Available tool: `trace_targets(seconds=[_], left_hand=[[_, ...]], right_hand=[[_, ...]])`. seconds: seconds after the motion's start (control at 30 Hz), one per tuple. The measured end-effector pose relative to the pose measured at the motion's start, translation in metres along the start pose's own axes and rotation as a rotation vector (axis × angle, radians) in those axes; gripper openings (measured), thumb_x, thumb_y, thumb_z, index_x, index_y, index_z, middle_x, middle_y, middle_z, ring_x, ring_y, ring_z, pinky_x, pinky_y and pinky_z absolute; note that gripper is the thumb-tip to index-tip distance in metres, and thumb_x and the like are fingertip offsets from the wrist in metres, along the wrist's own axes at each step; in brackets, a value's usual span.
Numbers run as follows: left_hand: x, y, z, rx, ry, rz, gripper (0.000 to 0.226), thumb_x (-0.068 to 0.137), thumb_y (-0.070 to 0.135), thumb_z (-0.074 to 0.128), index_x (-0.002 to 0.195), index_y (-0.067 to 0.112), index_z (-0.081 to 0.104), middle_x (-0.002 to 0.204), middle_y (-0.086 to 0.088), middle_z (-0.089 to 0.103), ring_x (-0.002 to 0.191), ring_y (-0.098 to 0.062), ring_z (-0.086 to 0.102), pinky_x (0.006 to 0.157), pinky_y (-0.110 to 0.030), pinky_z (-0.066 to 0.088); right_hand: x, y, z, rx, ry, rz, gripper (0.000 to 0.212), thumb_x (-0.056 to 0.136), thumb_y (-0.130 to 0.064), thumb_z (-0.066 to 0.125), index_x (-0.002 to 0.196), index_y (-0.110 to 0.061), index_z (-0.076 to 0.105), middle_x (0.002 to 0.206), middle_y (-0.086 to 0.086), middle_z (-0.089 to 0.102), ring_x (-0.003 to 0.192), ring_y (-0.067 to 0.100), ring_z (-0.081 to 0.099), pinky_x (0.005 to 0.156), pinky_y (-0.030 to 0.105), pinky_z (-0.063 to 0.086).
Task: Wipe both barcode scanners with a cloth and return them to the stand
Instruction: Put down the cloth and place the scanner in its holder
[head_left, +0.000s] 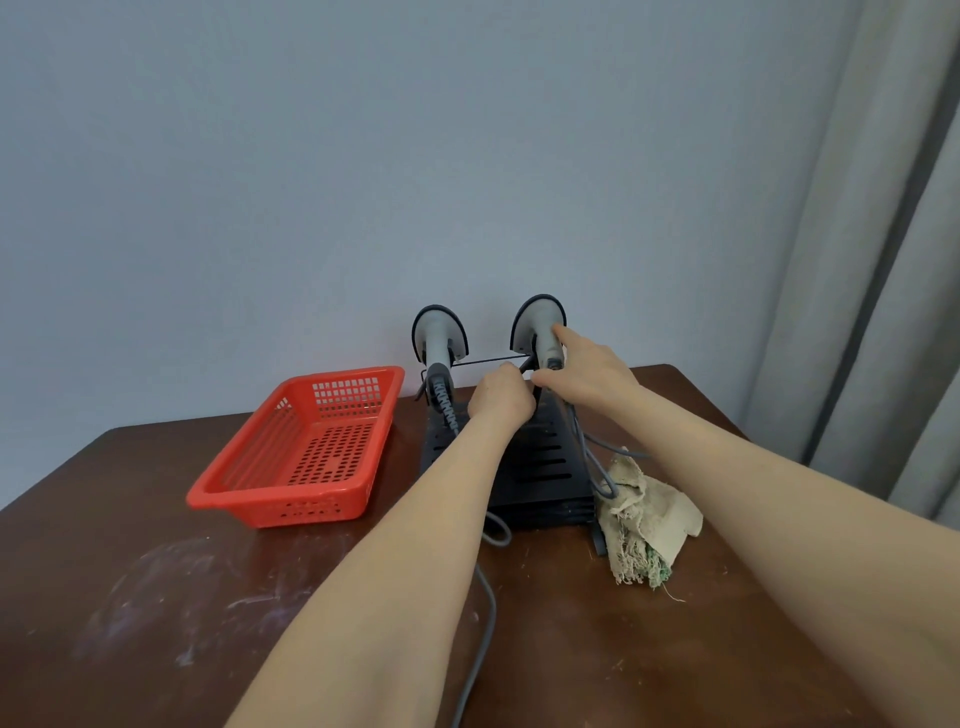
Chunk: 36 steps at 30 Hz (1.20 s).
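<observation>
Two grey barcode scanners hang head-up on a black slotted stand (540, 467) at the table's back. The left scanner (439, 338) sits untouched, its coiled cord trailing down. My right hand (582, 371) wraps the handle of the right scanner (537, 319). My left hand (501, 397) is closed at the stand's top wire bar, right beside that scanner's handle. A crumpled beige cloth (647, 512) lies on the table against the stand's right side, touched by neither hand.
A red perforated plastic basket (304, 452) stands left of the stand. Grey cables (485, 613) run from the stand toward the table's front edge. The brown table (156, 597) backs onto a wall; a grey curtain (883, 260) hangs at right.
</observation>
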<state>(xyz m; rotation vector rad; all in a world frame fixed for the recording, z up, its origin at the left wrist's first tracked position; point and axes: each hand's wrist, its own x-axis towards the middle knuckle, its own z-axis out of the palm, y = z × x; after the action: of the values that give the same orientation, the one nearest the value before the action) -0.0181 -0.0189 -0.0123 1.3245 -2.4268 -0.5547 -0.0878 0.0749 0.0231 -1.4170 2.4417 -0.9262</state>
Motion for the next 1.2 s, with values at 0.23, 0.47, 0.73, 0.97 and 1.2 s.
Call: trace_targets(seconds=[0.23,0.47,0.73,0.97,1.2], left_hand=[[-0.009,0.003,-0.015,0.007,0.011,0.003,0.028,0.094,0.019,0.048,0.114,0.001,0.053,0.119,-0.018,0.058,0.109,-0.035,0.055,0.078,-0.038,0.045],[-0.016,0.000,-0.022,-0.001,0.026,-0.038,0.037,0.092,0.003,0.043,0.129,0.002,0.048,0.129,-0.020,0.053,0.116,-0.034,0.053,0.089,-0.038,0.047],[-0.022,0.002,-0.025,-0.050,0.036,-0.027,0.039,0.092,0.001,0.043,0.131,0.002,0.047,0.132,-0.018,0.052,0.118,-0.032,0.051,0.090,-0.037,0.046],[-0.031,0.015,-0.030,-0.077,0.058,0.016,0.037,0.095,0.005,0.045,0.131,0.002,0.046,0.134,-0.018,0.051,0.121,-0.032,0.050,0.094,-0.038,0.045],[-0.041,0.023,-0.033,-0.069,0.081,0.034,0.038,0.095,0.005,0.043,0.133,0.004,0.046,0.134,-0.016,0.051,0.122,-0.030,0.049,0.093,-0.038,0.044]], right_hand=[[-0.001,0.000,-0.003,-0.008,0.025,0.025,0.059,0.082,-0.040,0.061,0.133,-0.018,0.041,0.124,0.007,0.057,0.116,0.031,0.052,0.087,0.039,0.043],[0.000,0.002,-0.002,-0.004,0.047,0.043,0.039,0.079,-0.042,0.060,0.108,-0.015,0.059,0.105,0.005,0.063,0.094,0.025,0.056,0.070,0.032,0.042],[-0.004,0.002,-0.003,-0.016,0.061,0.053,0.055,0.082,-0.043,0.060,0.127,-0.013,0.051,0.126,0.009,0.059,0.115,0.029,0.054,0.080,0.034,0.041],[-0.009,0.003,-0.007,-0.015,0.071,0.051,0.057,0.083,-0.046,0.059,0.128,-0.013,0.051,0.130,0.010,0.057,0.120,0.031,0.052,0.082,0.035,0.041],[-0.020,0.001,-0.013,0.004,0.052,0.022,0.054,0.085,-0.042,0.060,0.129,-0.012,0.051,0.134,0.010,0.055,0.125,0.030,0.048,0.090,0.034,0.039]])
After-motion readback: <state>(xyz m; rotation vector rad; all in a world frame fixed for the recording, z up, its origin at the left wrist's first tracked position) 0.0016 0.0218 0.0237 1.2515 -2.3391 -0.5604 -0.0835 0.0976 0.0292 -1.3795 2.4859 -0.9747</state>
